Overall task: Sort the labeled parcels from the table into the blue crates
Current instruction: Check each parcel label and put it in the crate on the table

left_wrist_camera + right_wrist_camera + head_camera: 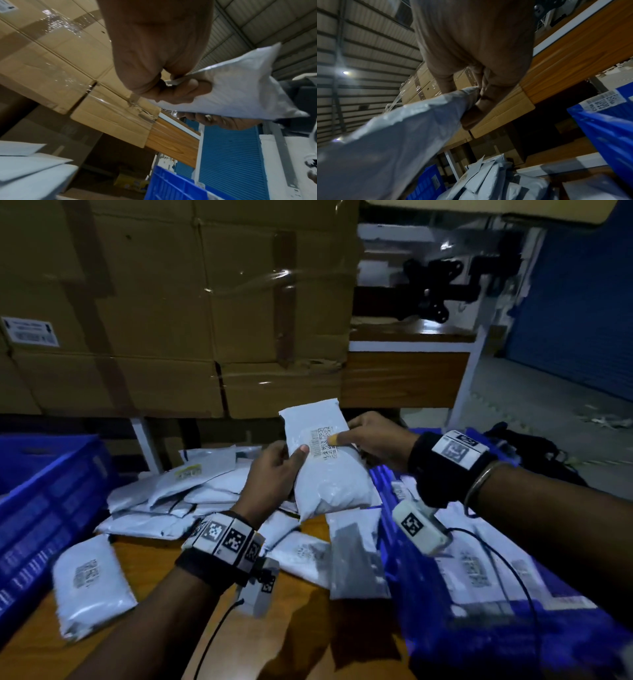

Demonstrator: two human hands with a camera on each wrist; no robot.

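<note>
Both hands, left point(274, 470) and right point(373, 440), grip one white parcel point(325, 467) above the tabletop point(301, 628); only the head view shows its label point(323, 444), at 12 o'clock.

The print on the held parcel's label point(323, 444) is too small to read, and the right hand point(376, 440) thumb covers part of it. The left blue crate point(44, 508) is cut by the picture's edge. Labels on the desk parcels point(89, 583) are blurred.

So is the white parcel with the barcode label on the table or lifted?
Lifted: both hands, left hand and right hand, hold the parcel above the table.
</note>
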